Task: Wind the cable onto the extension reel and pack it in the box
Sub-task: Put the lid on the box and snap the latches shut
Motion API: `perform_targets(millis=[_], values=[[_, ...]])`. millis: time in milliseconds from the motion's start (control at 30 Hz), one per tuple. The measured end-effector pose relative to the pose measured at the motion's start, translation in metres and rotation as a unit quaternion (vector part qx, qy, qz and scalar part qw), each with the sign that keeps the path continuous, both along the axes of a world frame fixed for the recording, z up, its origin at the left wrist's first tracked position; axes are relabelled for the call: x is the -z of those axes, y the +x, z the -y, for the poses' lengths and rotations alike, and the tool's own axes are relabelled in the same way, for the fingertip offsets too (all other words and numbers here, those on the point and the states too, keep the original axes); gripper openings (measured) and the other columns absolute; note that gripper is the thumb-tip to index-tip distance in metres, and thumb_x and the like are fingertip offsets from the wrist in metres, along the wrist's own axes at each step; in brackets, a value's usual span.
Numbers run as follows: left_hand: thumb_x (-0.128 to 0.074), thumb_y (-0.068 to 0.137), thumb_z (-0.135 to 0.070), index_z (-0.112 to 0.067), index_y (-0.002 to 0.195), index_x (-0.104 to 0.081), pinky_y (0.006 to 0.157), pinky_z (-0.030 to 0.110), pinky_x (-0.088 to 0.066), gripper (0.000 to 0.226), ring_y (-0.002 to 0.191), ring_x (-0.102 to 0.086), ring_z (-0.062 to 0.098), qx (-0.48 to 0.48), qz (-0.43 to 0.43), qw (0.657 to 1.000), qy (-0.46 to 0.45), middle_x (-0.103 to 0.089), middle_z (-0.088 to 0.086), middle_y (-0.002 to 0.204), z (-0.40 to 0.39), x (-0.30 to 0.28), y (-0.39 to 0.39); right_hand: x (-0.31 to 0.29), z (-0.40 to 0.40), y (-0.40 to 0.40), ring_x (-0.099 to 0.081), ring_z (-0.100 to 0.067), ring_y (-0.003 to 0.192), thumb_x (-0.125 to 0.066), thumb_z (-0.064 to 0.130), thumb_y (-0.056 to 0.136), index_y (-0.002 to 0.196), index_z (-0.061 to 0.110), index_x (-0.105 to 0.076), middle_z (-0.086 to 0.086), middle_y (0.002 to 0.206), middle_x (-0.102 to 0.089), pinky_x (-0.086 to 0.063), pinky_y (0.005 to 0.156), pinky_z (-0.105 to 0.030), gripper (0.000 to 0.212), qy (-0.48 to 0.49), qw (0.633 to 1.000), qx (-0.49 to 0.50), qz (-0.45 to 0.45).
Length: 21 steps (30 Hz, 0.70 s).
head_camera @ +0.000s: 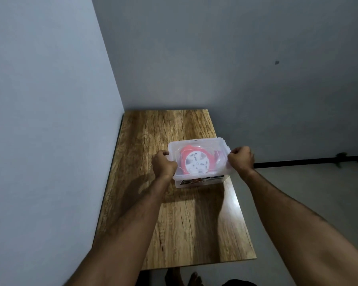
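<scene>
almost finished: the red reel (195,161) lay inside the clear box (201,178) on the table (174,223), lid (219,142) on. left hand (163,165) and right hand (241,159) gripped the two box ends; probably only latching remained.

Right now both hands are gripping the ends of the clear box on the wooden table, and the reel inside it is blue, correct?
Not quite: the reel is red with a white centre, not blue. The head view shows it through the clear box, which sits on the wooden table. The rest holds: the left hand and right hand each grip one end of the box.
</scene>
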<state>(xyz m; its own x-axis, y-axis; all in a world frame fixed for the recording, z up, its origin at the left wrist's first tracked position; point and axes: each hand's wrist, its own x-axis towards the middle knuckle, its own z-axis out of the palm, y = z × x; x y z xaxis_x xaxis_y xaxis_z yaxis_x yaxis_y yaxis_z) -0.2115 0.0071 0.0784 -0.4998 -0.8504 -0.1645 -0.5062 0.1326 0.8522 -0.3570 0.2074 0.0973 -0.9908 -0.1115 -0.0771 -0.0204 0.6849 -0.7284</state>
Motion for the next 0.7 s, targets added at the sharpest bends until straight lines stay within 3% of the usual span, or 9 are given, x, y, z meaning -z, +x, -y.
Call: perform_targets(millis=[100, 167, 200, 267, 333, 433, 500, 600, 700], values=[[-0.075, 0.082, -0.001, -0.013, 0.125, -0.055, 0.085, 0.037, -0.06, 0.049, 0.108, -0.065, 0.028, 0.009, 0.027, 0.999, 0.037, -0.064, 0.01, 0.124, 0.002, -0.008, -0.004, -0.001, -0.001, -0.009, -0.068, -0.03, 0.076, -0.074, 0.015, 0.084, 0.079, 0.003, -0.07, -0.012, 0.08, -0.069, -0.06, 0.066, -0.039, 0.014, -0.003, 1.0, -0.014, 0.022], [-0.074, 0.081, -0.001, -0.012, 0.126, -0.053, 0.084, 0.036, -0.059, 0.051, 0.102, -0.063, 0.026, 0.008, 0.033, 0.998, 0.051, -0.063, 0.01, 0.124, 0.007, -0.009, -0.003, 0.001, -0.002, -0.013, -0.069, -0.031, 0.084, -0.075, 0.015, 0.088, 0.083, 0.008, -0.069, -0.013, 0.09, -0.071, -0.063, 0.073, -0.047, 0.011, 0.0, 0.999, -0.011, 0.034], [-0.074, 0.08, -0.001, -0.011, 0.126, -0.053, 0.083, 0.035, -0.058, 0.051, 0.098, -0.061, 0.024, 0.008, 0.034, 0.998, 0.059, -0.063, 0.01, 0.123, 0.008, -0.009, -0.003, 0.003, -0.002, -0.013, -0.069, -0.032, 0.089, -0.075, 0.014, 0.088, 0.089, 0.008, -0.07, -0.014, 0.097, -0.072, -0.063, 0.077, -0.049, 0.008, 0.002, 0.999, -0.006, 0.039], [-0.076, 0.079, -0.002, -0.011, 0.127, -0.052, 0.084, 0.036, -0.059, 0.054, 0.1, -0.061, 0.025, 0.013, 0.047, 0.997, 0.056, -0.063, 0.01, 0.126, 0.007, -0.011, -0.004, 0.006, -0.003, -0.016, -0.067, -0.035, 0.103, -0.076, 0.013, 0.087, 0.116, 0.005, -0.068, -0.014, 0.115, -0.069, -0.061, 0.085, -0.05, 0.031, -0.009, 0.998, 0.009, 0.061], [-0.08, 0.077, -0.006, -0.012, 0.133, -0.05, 0.09, 0.039, -0.057, 0.064, 0.119, -0.057, 0.029, 0.05, 0.093, 0.993, -0.059, -0.055, 0.011, 0.136, 0.0, -0.01, -0.008, 0.003, -0.001, -0.015, -0.066, -0.036, 0.108, -0.07, 0.008, 0.089, 0.127, 0.004, -0.064, -0.015, 0.122, -0.067, -0.06, 0.087, -0.047, 0.039, -0.01, 0.998, -0.01, 0.065], [-0.08, 0.081, -0.015, -0.01, 0.146, -0.04, 0.11, 0.039, -0.045, 0.077, 0.138, -0.039, 0.029, 0.155, 0.097, 0.935, -0.304, -0.04, 0.012, 0.152, -0.015, -0.008, -0.01, -0.004, 0.012, -0.007, -0.063, -0.037, 0.112, -0.058, 0.008, 0.095, 0.117, -0.001, -0.064, -0.019, 0.118, -0.065, -0.053, 0.084, -0.037, 0.026, 0.058, 0.993, -0.098, -0.03], [-0.071, 0.091, -0.03, -0.007, 0.151, -0.035, 0.12, 0.04, -0.032, 0.074, 0.144, -0.034, 0.029, 0.234, 0.096, 0.895, -0.366, -0.038, 0.013, 0.155, -0.02, -0.007, -0.014, -0.005, 0.027, -0.001, -0.042, -0.037, 0.141, -0.054, 0.031, 0.103, 0.142, 0.002, -0.048, -0.021, 0.15, -0.045, -0.041, 0.109, -0.044, 0.049, 0.124, 0.966, -0.198, -0.112], [-0.032, 0.101, -0.06, -0.003, 0.159, -0.018, 0.127, 0.045, -0.013, 0.082, 0.155, -0.018, 0.031, 0.296, 0.164, 0.872, -0.354, -0.021, 0.016, 0.167, -0.016, 0.008, -0.021, 0.008, 0.044, 0.003, -0.009, -0.03, 0.157, -0.016, 0.069, 0.099, 0.16, 0.006, -0.018, -0.015, 0.17, -0.01, -0.01, 0.125, -0.05, 0.088, 0.264, 0.89, -0.345, -0.14], [-0.004, 0.093, -0.069, -0.004, 0.16, -0.02, 0.127, 0.045, -0.006, 0.094, 0.156, -0.014, 0.03, 0.3, 0.177, 0.854, -0.387, -0.017, 0.018, 0.168, -0.011, 0.023, -0.018, 0.027, 0.044, 0.006, 0.009, -0.027, 0.157, 0.026, 0.081, 0.076, 0.162, 0.005, -0.003, -0.014, 0.17, 0.007, 0.009, 0.124, -0.049, 0.118, 0.31, 0.863, -0.372, -0.147]])
